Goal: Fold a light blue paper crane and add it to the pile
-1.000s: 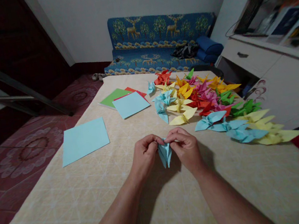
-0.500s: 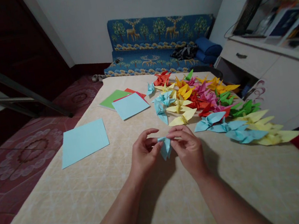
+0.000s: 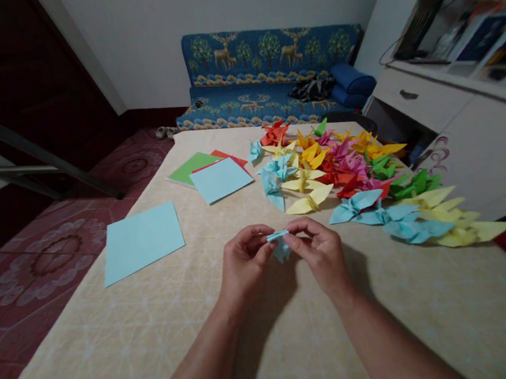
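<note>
A small piece of folded light-blue paper [image 3: 281, 249] is held between my two hands, over the middle of the table. My left hand [image 3: 248, 261] pinches its left side between thumb and fingers. On the right side, the thumb and fingers of my right hand [image 3: 319, 252] pinch it too. A narrow folded edge lies along its top, and pointed parts hang below my thumbs. Just beyond my hands lies a yellow paper crane [image 3: 310, 199], and a light-blue paper crane [image 3: 355, 205] is to the right of it.
Several paper cranes in red, orange, pink [image 3: 347, 158], green and yellow cover the table's far right. A light-blue sheet [image 3: 143, 242] lies at the left. Green [image 3: 196, 166], red and light-blue sheets [image 3: 222, 179] overlap further back. Beyond the cloth-covered table [image 3: 170, 331] stands a blue sofa [image 3: 260, 54].
The folded paper has tipped, so its top edge now faces me and less of it hangs down. My right fingers have curled in behind it; my left fingers have shifted slightly lower.
</note>
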A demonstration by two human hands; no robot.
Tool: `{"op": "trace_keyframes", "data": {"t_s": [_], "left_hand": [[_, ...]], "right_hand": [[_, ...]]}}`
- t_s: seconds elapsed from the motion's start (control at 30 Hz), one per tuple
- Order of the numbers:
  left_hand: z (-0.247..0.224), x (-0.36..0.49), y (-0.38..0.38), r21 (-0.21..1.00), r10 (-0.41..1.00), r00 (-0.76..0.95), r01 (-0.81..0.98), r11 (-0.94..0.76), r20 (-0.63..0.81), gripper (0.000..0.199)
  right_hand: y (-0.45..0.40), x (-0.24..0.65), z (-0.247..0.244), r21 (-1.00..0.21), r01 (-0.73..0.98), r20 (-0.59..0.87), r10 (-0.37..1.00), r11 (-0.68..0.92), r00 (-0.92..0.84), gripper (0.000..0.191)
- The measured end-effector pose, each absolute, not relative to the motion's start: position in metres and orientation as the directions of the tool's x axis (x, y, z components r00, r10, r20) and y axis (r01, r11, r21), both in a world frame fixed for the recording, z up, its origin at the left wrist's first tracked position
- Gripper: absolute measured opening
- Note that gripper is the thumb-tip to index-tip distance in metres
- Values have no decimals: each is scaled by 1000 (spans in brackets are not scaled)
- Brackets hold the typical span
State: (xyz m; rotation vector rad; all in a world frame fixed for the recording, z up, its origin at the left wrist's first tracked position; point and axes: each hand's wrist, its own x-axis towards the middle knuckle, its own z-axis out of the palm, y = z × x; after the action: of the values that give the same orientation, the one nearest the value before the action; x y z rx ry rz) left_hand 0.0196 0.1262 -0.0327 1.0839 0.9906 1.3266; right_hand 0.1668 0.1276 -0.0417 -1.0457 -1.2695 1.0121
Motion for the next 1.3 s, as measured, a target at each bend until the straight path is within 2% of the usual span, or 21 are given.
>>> {"op": "trace_keyframes", "data": {"t_s": [0.13, 0.33, 0.7, 0.87, 1.3], "left_hand": [[-33, 20, 127, 965, 998, 48, -260, -14, 28, 18], [-31, 20, 127, 959, 999, 53, -283, 7, 8, 21], [-31, 18, 128, 953, 991, 51, -271, 133, -124, 28], [-31, 19, 127, 983, 999, 7, -174, 50, -50, 22], [-35, 19, 122, 986, 993, 8, 116, -116, 116, 19]], "right_hand": [[128, 169, -43, -969, -7, 247, 968, 248, 40, 9], [128, 168, -43, -980, -47, 191, 981, 193, 45, 12], [128, 167, -42, -985, -65, 156, 986, 159, 52, 13], [128, 167, -42, -989, -43, 140, 989, 142, 44, 14], [127, 164, -40, -960, 155, 237, 971, 232, 16, 14]]}}
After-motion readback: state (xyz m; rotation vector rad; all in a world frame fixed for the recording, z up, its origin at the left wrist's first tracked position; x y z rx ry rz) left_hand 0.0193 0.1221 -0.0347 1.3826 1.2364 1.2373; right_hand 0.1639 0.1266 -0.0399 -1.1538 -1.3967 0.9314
